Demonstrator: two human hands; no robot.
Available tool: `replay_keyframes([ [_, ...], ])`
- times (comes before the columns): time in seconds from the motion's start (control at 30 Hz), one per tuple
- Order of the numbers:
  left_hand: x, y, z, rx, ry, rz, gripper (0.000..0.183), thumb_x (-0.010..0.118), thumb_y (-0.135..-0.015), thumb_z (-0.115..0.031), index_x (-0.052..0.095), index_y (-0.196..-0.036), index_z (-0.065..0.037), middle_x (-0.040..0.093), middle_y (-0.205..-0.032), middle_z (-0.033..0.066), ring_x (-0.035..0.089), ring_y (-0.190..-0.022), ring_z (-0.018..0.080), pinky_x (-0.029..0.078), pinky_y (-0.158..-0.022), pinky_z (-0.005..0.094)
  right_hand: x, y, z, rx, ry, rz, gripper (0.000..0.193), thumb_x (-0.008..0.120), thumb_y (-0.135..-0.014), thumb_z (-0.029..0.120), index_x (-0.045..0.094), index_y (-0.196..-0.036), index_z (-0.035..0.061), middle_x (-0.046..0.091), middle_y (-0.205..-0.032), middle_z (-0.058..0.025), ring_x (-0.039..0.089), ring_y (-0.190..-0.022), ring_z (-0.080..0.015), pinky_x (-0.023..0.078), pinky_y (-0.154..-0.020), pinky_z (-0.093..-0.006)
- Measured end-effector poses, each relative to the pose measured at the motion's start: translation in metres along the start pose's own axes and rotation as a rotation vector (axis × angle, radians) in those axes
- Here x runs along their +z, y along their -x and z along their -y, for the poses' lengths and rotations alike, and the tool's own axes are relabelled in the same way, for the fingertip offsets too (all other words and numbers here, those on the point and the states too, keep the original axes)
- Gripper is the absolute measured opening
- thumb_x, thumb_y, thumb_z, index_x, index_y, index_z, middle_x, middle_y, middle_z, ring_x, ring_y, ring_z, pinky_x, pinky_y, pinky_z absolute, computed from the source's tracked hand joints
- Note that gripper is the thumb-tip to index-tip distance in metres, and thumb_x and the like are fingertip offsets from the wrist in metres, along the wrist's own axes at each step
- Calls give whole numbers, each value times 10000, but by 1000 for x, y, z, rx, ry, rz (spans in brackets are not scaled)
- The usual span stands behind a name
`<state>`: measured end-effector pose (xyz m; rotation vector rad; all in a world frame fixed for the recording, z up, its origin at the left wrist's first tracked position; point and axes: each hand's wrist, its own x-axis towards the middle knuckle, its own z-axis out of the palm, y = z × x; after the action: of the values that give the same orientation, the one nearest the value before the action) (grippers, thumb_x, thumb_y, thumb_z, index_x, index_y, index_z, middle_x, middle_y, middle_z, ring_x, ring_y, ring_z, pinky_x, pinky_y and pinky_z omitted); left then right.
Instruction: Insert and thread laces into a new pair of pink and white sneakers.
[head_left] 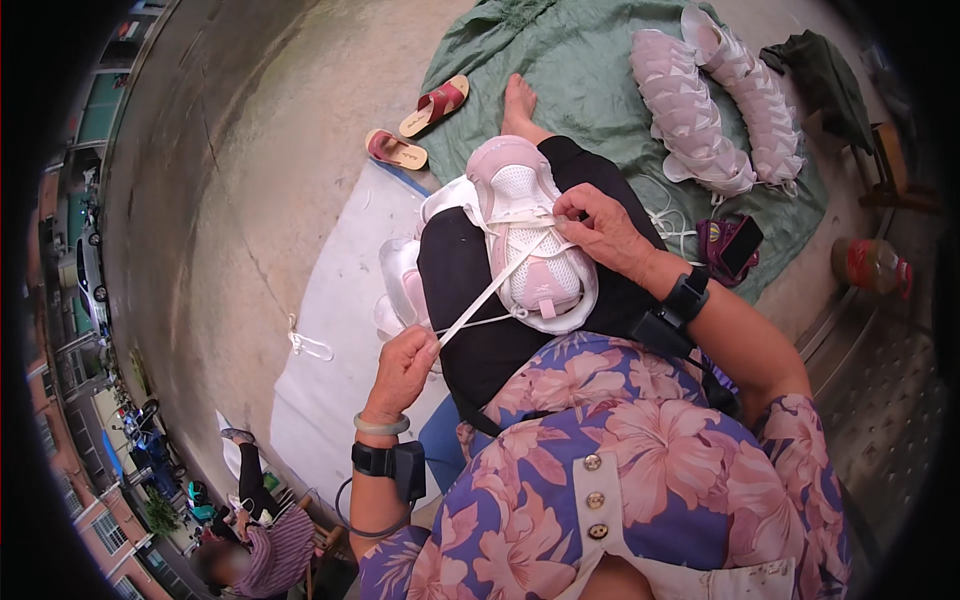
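Observation:
A pink and white sneaker upper [518,180] lies across my lap, its tongue end toward me. My left hand [403,368] is closed on a white shoelace [487,292], which runs taut from the upper down to my fingers. At the upper's edge, beside the lace rows, my right hand [608,232] pinches the lace with thumb and forefinger; the fingertips partly hide the eyelets there. More pink and white uppers [402,280] lie to the left of my leg, partly covered by it.
Two long stacks of nested uppers [685,110] lie on a green cloth [590,60] at the far right. Loose laces [672,222] and a phone [740,245] are beside my right leg. Red sandals [436,105] stand far left; a white sheet [330,270] covers the ground. Another person [275,545] sits lower left.

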<state>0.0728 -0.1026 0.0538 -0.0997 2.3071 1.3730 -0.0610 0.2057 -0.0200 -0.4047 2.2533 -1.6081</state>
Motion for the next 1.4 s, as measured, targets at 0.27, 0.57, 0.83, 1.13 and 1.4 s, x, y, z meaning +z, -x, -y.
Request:
replay_keyframes([
  [0.27, 29, -44, -42, 245, -154, -293, 63, 608, -808, -70, 593, -814, -9, 561, -746, 61, 516, -681, 167, 416, -632, 280, -4, 2, -4, 74, -49, -6, 150, 600, -817, 90, 570, -956, 39, 499, -946, -16, 501, -830, -88, 453, -697, -235],
  [0.57, 66, -134, -74, 555, -707, -331, 276, 584, -650, -65, 580, -925, -44, 572, -963, 122, 528, -872, 310, 402, -798, 399, -8, 13, 6, 140, -217, -2, 151, 611, -805, 126, 587, -897, 8, 543, -809, -35, 518, -704, -87, 446, -635, -246],
  [0.83, 58, -134, -76, 629, -745, -389, 232, 553, -656, -19, 547, -887, -40, 544, -772, 92, 535, -773, 298, 390, -762, 400, -21, 21, 20, 114, -114, 156, 191, 638, -808, 193, 601, -890, 24, 554, -654, -34, 535, -587, -136, 437, -580, -278],
  [1.13, 23, -117, -58, 566, -609, -845, 246, 494, -737, 25, 598, -952, -36, 575, -724, 109, 542, -660, 256, 431, -663, 349, -30, 38, 47, -20, 222, 37, 162, 604, -806, 188, 617, -784, 29, 580, -612, -90, 588, -583, -227, 433, -550, -338],
  [1.4, 54, -116, -34, 6, 425, -557, 129, 476, -820, -71, 586, -881, -40, 549, -718, -11, 479, -620, 48, 395, -554, 189, -83, 80, 33, 226, -92, -36, 139, 598, -825, 120, 603, -760, -3, 517, -611, 38, 418, -547, -45, 327, -483, -228],
])
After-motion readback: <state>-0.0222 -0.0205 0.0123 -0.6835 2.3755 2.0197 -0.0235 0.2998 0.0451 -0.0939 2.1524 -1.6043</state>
